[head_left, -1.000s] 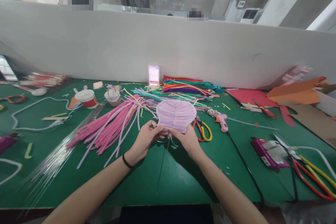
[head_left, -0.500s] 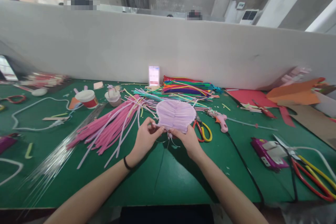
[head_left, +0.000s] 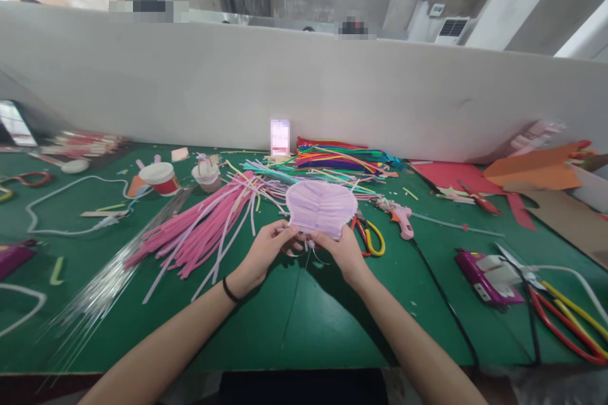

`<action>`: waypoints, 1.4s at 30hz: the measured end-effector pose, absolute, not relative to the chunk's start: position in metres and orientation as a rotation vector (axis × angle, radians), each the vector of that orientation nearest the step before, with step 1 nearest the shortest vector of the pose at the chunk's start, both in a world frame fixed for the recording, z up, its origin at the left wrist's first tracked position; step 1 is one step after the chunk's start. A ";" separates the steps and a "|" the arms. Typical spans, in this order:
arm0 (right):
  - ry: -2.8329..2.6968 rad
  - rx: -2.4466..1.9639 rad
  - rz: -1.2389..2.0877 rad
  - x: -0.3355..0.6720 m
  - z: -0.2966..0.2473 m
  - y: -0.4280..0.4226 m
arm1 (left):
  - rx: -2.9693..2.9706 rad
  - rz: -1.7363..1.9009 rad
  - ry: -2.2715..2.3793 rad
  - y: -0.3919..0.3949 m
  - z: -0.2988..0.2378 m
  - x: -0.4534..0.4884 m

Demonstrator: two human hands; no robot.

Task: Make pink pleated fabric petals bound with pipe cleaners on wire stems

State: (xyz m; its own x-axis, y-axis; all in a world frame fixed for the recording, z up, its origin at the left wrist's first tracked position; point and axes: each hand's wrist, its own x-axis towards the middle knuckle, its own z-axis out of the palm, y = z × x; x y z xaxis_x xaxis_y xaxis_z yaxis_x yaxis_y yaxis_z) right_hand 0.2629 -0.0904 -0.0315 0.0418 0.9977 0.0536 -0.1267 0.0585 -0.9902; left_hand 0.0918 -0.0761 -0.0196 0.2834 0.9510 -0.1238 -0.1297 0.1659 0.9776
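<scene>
A pale lilac piece (head_left: pixel 322 205), ridged like joined pipe cleaners and shaped like a broad leaf or wing, is held up between my two hands over the table. My left hand (head_left: pixel 270 250) pinches its lower left edge, thumb on top and fingers curled beneath. At the lower right edge, my right hand (head_left: pixel 344 253) grips it with the thumb in front; its other fingers are mostly hidden behind. Thin curved wires (head_left: pixel 319 257) and a small lilac knob stick out below the piece between my hands. Pink pipe cleaners (head_left: pixel 199 224) lie fanned out left of my left hand.
Red-and-yellow pliers (head_left: pixel 373 237) and a pink glue gun (head_left: pixel 403 221) lie to the right. Further right are a purple power strip (head_left: pixel 487 281) and large scissors (head_left: pixel 565 316). Left stand a paper cup (head_left: pixel 161 178) and metal wires (head_left: pixel 99 291). A phone (head_left: pixel 280 137) leans on the partition.
My left hand has shifted slightly right along the lower edge, its thumb now flatter against the lilac piece. The right hand keeps its grip. The whole view has moved very slightly.
</scene>
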 end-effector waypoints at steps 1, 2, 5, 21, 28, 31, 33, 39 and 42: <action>-1.108 -1.096 1.200 0.262 -0.032 -0.091 | 1.094 0.967 0.961 -0.075 -0.020 0.091; -1.086 -1.089 1.219 0.262 -0.033 -0.091 | 1.076 0.964 0.956 -0.074 -0.020 0.089; -0.954 -1.010 1.362 0.263 -0.033 -0.089 | 1.052 0.935 0.931 -0.072 -0.019 0.086; -0.793 -0.728 1.884 0.285 -0.011 -0.086 | 0.684 1.145 0.859 -0.064 -0.011 0.081; -1.063 -0.705 1.706 0.240 -0.036 -0.103 | 0.714 1.289 0.865 -0.066 -0.020 0.087; -0.938 -0.744 1.611 0.233 -0.034 -0.105 | 0.844 1.253 0.947 -0.075 -0.029 0.095; -0.838 -0.778 1.566 0.238 -0.030 -0.101 | 0.964 1.128 0.977 -0.088 -0.033 0.099; -1.024 -1.026 1.797 0.277 -0.031 -0.083 | 1.509 0.203 0.731 -0.161 -0.010 0.082; -1.299 -1.188 1.990 0.289 -0.034 -0.081 | 1.898 0.131 0.546 -0.178 0.010 0.065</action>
State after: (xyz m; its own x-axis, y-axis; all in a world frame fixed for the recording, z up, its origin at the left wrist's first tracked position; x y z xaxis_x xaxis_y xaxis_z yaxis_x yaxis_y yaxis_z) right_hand 0.2890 -0.0807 -0.0344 -0.5078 0.7612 -0.4035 0.0630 -0.4343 -0.8986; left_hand 0.0650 -0.1776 0.0103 0.8874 0.4305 -0.1649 0.3093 -0.2909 0.9054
